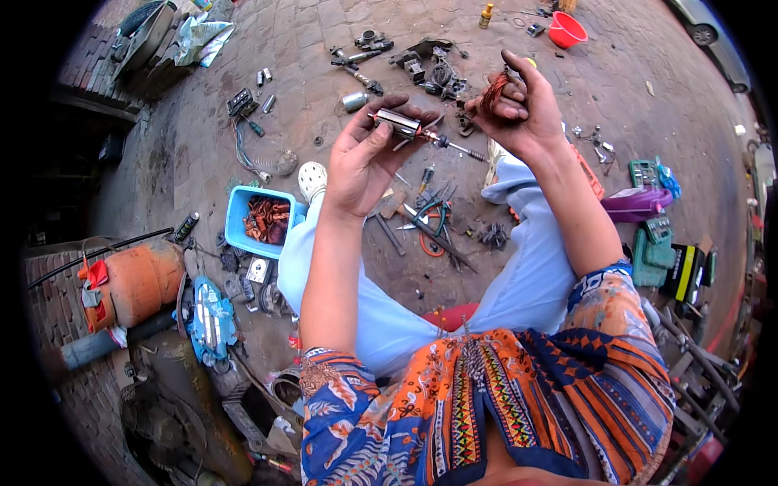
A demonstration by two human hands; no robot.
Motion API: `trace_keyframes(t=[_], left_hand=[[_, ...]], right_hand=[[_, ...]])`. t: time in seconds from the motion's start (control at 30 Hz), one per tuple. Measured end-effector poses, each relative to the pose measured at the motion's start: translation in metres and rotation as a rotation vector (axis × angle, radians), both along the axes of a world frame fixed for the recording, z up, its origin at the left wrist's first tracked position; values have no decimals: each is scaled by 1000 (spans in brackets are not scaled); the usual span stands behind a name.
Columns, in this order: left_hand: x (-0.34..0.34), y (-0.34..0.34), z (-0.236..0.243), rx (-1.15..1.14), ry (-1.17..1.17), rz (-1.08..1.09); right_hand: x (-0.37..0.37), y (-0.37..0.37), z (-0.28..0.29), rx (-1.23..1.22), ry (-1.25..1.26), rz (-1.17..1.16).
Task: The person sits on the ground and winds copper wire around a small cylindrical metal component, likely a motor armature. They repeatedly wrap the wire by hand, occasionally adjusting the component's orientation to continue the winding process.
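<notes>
My left hand [361, 162] is closed around a motor armature [397, 123], a shiny metal cylinder whose thin shaft points right and ends in a worm thread. Beside it, a little higher, my right hand [531, 117] is curled about a small bundle of reddish copper wire [493, 91], its thumb raised. A gap separates the two hands. Below them on the ground lie several pliers and cutters [425, 219], a screwdriver [426, 176] and a metal rod [390, 234]. To the left of my leg stands a light-blue bin [236, 217] with scraps of copper winding [267, 219] inside.
Greasy motor parts [438, 69] lie ahead on the brick paving, with a red bucket [567, 30] farther right. An orange gas cylinder [146, 285] rests at left. On the right are a purple container [636, 205] and green tool cases [651, 257]. A car [713, 36] stands beyond.
</notes>
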State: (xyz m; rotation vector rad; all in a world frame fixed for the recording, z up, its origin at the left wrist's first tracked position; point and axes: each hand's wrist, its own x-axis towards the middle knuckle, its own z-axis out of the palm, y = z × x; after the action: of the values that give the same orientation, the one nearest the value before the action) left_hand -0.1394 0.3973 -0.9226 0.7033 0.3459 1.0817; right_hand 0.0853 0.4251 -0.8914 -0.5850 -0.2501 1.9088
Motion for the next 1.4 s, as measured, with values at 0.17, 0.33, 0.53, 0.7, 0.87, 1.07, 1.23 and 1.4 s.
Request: trace_keyframes(t=[0.17, 0.33, 0.53, 0.7, 0.87, 1.07, 1.23, 1.4], left_hand=[[28, -9, -27, -320, -86, 22], [32, -7, -41, -401, 121, 75], [16, -7, -47, -287, 236, 26], [17, -15, -62, 57, 806, 100], [14, -9, -67, 505, 1533, 362], [11, -8, -54, 521, 1605, 507], [-6, -1, -62, 459, 1447, 512], [-19, -11, -51, 27, 628, -22]], right_hand=[[-10, -14, -2, 142, -244, 27], [-15, -25, -12, 195, -380, 67], [10, -12, -10, 92, -251, -227], [34, 2, -7, 24, 0, -150], [2, -15, -9, 163, -342, -5], [-13, -43, -10, 506, -663, 211], [-13, -40, -14, 272, -536, -18], [25, -13, -25, 181, 17, -48]])
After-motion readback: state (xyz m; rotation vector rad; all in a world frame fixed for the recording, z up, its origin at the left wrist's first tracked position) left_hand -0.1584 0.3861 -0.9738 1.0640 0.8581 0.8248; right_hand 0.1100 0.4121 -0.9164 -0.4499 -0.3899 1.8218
